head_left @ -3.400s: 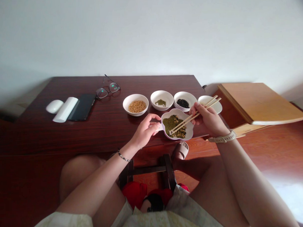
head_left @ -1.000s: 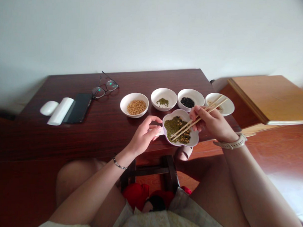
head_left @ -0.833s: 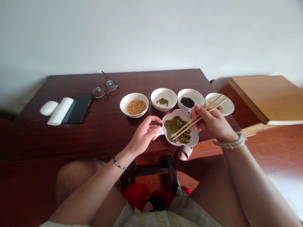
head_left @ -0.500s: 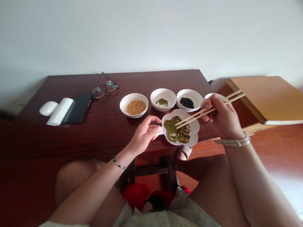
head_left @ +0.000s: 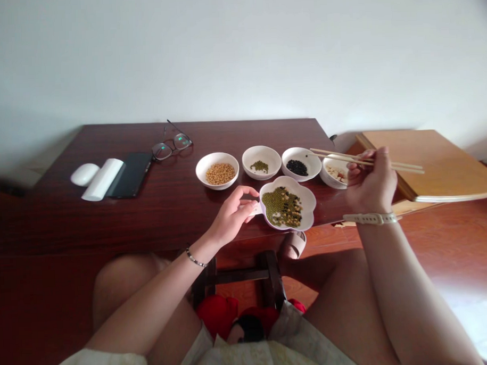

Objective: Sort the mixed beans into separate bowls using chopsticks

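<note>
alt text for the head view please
A person's right hand holds chopsticks, tips by a bowl of black beans; the left hand holds a flower-shaped dish of mixed beans by its handle. Three more bowls stand on the dark table.

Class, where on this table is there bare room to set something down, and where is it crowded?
The table has one bare patch behind the bowls, right of the glasses, and another between the phone, left hand and near edge. The right side is crowded: four bowls, the dish close in front, and chopsticks in the right hand.
</note>
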Available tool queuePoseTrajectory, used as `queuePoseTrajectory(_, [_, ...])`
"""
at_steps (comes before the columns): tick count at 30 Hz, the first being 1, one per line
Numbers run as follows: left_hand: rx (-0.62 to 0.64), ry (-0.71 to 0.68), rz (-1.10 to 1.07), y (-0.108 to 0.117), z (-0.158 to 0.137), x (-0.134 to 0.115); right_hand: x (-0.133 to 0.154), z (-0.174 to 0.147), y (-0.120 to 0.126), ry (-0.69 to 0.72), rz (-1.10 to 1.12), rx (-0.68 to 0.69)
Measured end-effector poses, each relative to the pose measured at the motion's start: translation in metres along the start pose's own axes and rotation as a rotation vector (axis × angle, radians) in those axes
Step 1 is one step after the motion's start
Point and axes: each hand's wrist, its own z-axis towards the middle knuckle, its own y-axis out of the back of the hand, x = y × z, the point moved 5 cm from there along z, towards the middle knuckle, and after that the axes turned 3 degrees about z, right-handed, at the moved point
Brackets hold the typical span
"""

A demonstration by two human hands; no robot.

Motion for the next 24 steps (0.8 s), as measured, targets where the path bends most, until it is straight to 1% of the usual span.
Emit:
queuePoseTrajectory(3, [-0.006, -0.004, 0.009, 0.000, 0.000, 0.000, 0.002, 0.002, 0.005, 0.037, -0.003, -0.039])
queuePoseTrajectory(6, [-0.009, -0.006, 0.011, 0.001, 0.000, 0.001, 0.004, 0.003, 0.008, 0.054, 0.012, -0.001])
queuePoseTrajectory(10, [-0.007, -0.006, -0.004, 0.001, 0.000, 0.001, 0.002, -0.002, 0.005, -0.006, -0.043, 0.159])
queuePoseTrajectory(18, [-0.018, -0.005, -0.016, 0.000, 0.001, 0.000, -0.010, -0.032, -0.017, -0.186, -0.391, 0.567])
queuePoseTrajectory(21, [-0.021, 0.001, -0.011, 0.000, 0.001, 0.001, -0.017, -0.038, -0.016, -0.267, -0.504, 0.642])
queuePoseTrajectory(24, [-0.024, 0.002, -0.004, 0.001, 0.001, 0.002, -0.024, -0.042, -0.014, -0.303, -0.599, 0.702])
